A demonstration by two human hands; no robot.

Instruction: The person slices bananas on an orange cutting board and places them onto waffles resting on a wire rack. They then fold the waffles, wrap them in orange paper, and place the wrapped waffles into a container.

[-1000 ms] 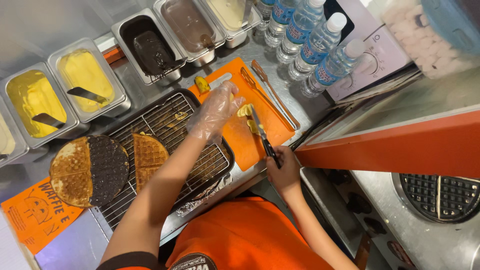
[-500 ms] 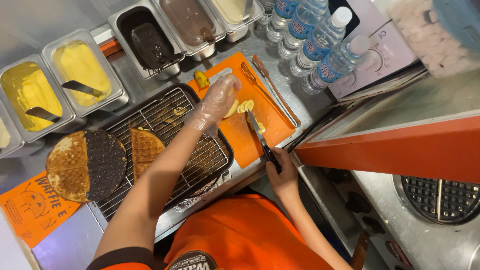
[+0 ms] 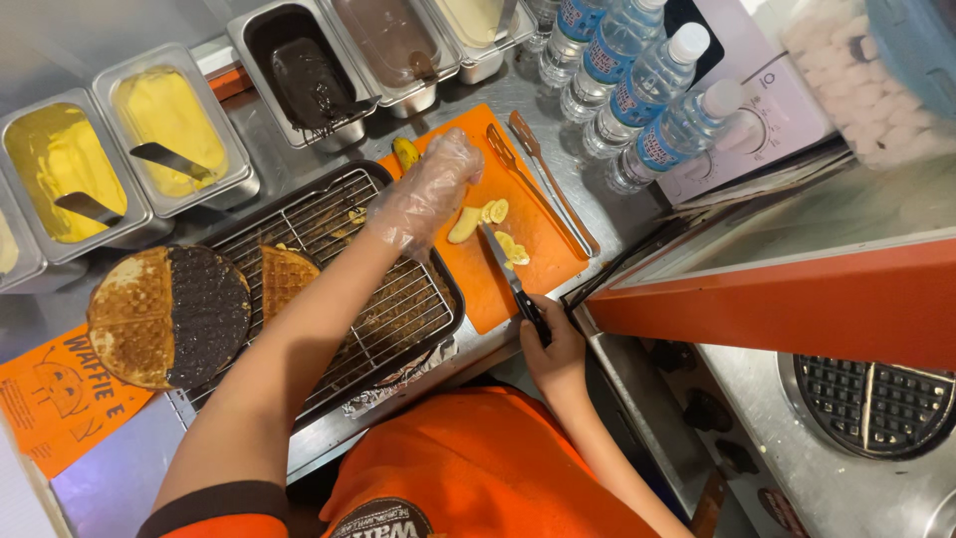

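Two hands work over an orange cutting board (image 3: 543, 264) on the steel worktop (image 3: 269, 149). The left hand (image 3: 428, 194), in a clear plastic glove, reaches from seven o'clock with its fingers curled loosely down, close to the peeled banana piece (image 3: 464, 225) at the board's middle; whether it grips anything I cannot tell. The right hand (image 3: 554, 344) is wrapped around the black handle of a knife (image 3: 508, 269), whose blade lies across the board toward eleven o'clock, beside cut banana slices (image 3: 512, 248). A banana end (image 3: 405, 152) sits at the board's ten o'clock corner, and tongs (image 3: 543, 179) lie along its two o'clock edge.

As a judgement, the gloved fingertips sit close to the blade, so a slip on the soft fruit could nick them; loose slices near the board's five o'clock edge could also slide off.

Steel tubs line the twelve o'clock side: two with yellow cream (image 3: 169, 139) and spatulas, one with dark chocolate sauce (image 3: 304, 80), one with brown sauce (image 3: 393, 40), one pale. A wire rack in a black tray (image 3: 453, 299) carries a waffle piece (image 3: 287, 274); at nine o'clock lies a round waffle (image 3: 169, 317), half coated dark. Water bottles (image 3: 647, 90) stand at one o'clock.
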